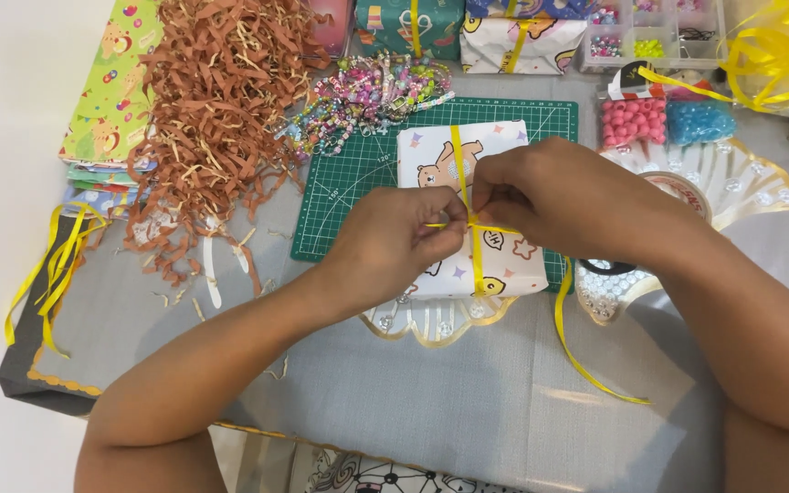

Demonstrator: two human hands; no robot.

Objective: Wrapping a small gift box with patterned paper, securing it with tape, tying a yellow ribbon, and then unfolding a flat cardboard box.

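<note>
Your left hand (393, 245) and right hand (550, 196) meet over the middle of the box (470, 215), a gift wrapped in white paper with bear prints, lying on the green mat (349, 183) on the grey tabletop (431, 383). A yellow ribbon (478, 260) runs lengthwise over the box and crosses a second strand right where your fingers come together. Both sets of fingers are pinched shut on the ribbon at that crossing; left thumb and forefinger hold a short strand, right fingers fold over the knot point. By the look of it, you are at the tying stage: ribbon already wrapped both ways, knot being formed or drawn tight. A loose tail (586, 361) trails off the box's right edge across the tabletop toward you. The next move likely calls for steady opposing tension so the crossing stays centred, and a finger held down on the knot while the loop closes. The box sits partly on a scalloped clear tray (436, 321). Brown paper shred (216, 110) lies well to the left, beaded bracelets (367, 96) just beyond the mat.
</note>
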